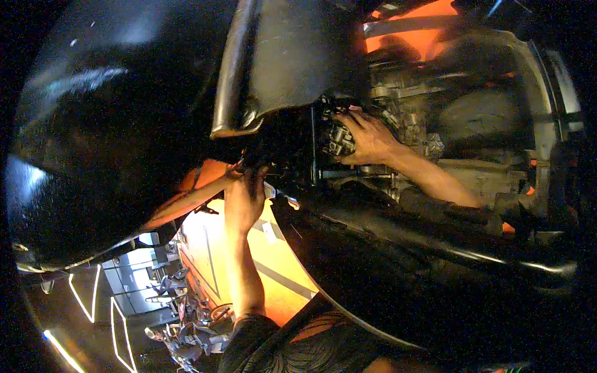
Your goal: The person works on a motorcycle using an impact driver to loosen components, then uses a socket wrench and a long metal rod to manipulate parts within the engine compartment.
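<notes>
My right hand reaches in from the right, its forearm bare. Thumb and fingers curve round a silvery metal part with an uneven, many-edged surface; its exact kind does not show. Further left and lower, my left hand is raised into the dark gap beneath a black panel with a worn, shiny edge. Its fingers are mostly lost in shadow, so what they touch cannot be made out. A thin upright dark rod stands between the two hands.
A large glossy black body panel fills the left. Across the lower right runs a dark curved panel. Behind my right hand lies a recess with metal parts. An orange floor with dark stripes and parked motorcycles show below.
</notes>
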`<control>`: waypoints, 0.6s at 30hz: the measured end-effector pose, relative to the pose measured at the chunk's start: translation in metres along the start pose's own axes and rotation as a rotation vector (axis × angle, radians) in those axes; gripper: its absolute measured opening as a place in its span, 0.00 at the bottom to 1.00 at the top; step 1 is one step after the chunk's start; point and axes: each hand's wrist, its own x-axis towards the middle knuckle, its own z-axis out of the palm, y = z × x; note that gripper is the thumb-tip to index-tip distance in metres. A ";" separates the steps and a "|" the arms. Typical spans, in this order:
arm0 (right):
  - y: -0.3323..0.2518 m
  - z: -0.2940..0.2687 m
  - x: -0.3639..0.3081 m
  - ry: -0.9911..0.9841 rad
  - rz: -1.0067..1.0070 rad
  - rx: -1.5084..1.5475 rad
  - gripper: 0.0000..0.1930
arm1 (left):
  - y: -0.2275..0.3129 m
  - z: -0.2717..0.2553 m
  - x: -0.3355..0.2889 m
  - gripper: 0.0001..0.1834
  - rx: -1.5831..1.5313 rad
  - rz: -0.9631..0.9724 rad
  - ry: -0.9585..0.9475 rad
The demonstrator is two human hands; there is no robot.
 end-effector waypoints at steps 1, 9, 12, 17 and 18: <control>-0.006 -0.003 -0.002 -0.075 0.013 -0.021 0.46 | 0.011 -0.004 -0.005 0.10 -0.043 -0.081 0.084; -0.015 0.007 -0.005 -0.059 0.242 0.118 0.47 | 0.040 -0.005 -0.059 0.07 -0.471 -0.274 0.615; -0.013 0.013 -0.008 -0.019 0.218 0.086 0.48 | 0.041 -0.011 -0.086 0.06 -0.476 -0.148 0.776; -0.039 -0.027 0.001 -0.428 0.428 0.096 0.56 | 0.022 -0.006 -0.141 0.08 -0.677 -0.299 1.014; -0.030 -0.019 0.000 -0.421 0.429 0.090 0.56 | 0.014 -0.005 -0.146 0.10 -0.808 -0.269 1.047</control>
